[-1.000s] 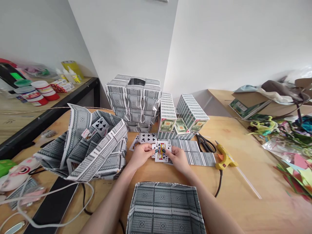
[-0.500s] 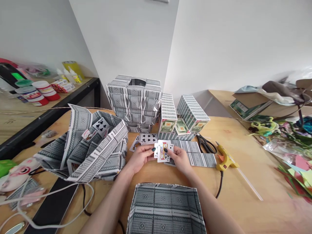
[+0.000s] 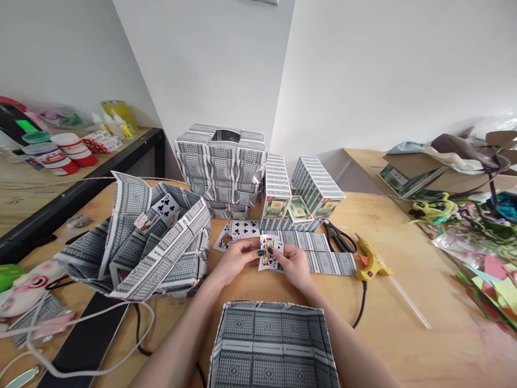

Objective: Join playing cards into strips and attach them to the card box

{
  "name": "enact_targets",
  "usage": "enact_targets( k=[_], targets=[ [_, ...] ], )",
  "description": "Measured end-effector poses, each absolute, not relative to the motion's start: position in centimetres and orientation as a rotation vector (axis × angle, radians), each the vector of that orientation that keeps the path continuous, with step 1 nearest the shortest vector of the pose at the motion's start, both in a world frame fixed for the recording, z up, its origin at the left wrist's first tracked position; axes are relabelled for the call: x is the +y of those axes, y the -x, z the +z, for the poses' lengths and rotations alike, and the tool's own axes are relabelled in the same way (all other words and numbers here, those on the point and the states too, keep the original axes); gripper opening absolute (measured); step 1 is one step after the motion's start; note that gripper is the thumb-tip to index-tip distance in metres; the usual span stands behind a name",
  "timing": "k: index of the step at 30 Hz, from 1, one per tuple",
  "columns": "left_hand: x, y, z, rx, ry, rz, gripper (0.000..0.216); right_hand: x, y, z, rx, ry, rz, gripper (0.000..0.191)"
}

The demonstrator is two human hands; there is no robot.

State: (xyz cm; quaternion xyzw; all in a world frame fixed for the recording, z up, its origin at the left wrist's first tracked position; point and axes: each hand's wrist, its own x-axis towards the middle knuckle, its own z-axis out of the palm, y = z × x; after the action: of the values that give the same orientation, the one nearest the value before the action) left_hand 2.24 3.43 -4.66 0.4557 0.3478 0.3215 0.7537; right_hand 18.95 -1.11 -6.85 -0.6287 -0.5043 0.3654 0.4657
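Observation:
Between my two hands, just above the wooden table, are face-up playing cards (image 3: 267,246), a jack in front with a seven behind it. My left hand (image 3: 239,260) pinches their left side, thumb on top. My right hand (image 3: 293,263) is closed on the right side, its thumb pressing the front card. Loose cards (image 3: 245,229) lie face up just beyond my left hand. Past my right hand is a flat panel of joined cards (image 3: 332,262), backs up. Below my wrists stands an open box made of cards (image 3: 269,345).
Scissors (image 3: 340,237) and a yellow glue gun (image 3: 374,260) with a clear stick lie to the right. Card packs (image 3: 277,186) and a woven card structure (image 3: 220,167) stand at the back. An open card-built bag (image 3: 161,253) and white cable (image 3: 92,374) are left. Craft scraps (image 3: 488,275) sit far right.
The front jack has shifted and now bends and tilts under my thumbs. The seven's left edge, seen earlier beside my left fingers, is now covered. Both hands stay closed on the cards.

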Motion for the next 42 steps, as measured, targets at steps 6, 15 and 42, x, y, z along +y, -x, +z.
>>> enact_targets(
  k=[6,15,42],
  targets=[
    [3.5,-2.77,-4.82,0.889,-1.1,0.75,0.029,-1.07,-18.93,-6.78,-1.178,1.524,0.958,0.045],
    [3.47,-2.58,-3.95,0.881,-0.983,0.687,0.025,-1.06,-19.08,-6.71,-1.082,1.439,1.108,0.047],
    [3.42,-3.0,-4.8,0.958,-0.985,0.721,0.022,-0.51,-19.4,-6.54,-0.921,1.206,1.397,0.034]
  ],
)
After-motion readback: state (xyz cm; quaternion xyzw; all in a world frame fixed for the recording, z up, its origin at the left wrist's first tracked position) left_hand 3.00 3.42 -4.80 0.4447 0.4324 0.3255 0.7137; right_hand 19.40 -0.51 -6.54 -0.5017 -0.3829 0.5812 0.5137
